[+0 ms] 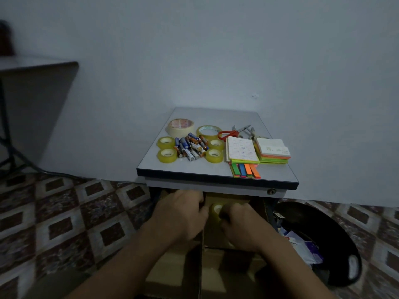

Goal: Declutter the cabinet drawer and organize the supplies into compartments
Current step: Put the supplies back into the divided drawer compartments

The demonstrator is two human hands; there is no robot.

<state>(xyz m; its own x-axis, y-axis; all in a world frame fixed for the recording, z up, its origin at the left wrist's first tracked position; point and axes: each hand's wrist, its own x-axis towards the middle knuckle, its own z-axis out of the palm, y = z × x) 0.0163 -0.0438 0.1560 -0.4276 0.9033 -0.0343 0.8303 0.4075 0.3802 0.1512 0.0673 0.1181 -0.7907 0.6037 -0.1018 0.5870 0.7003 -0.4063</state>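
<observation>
On the tabletop (216,117), from the left edge: four small clear tape rolls (165,143) flanking a heap of batteries (191,146); behind them a masking tape roll (181,125) and a large clear tape roll (209,131); red scissors (227,134); two sticky-note pads (243,151) near the right edge; colour index tabs (246,170) at the front edge.

Beneath the front edge, a pulled-out drawer (213,236): left hand (181,212) knuckles up over the left compartment, fingertips hidden, grip not discernible; right hand (241,223) curled around a yellowish tape roll (216,210) in the middle compartment.
</observation>
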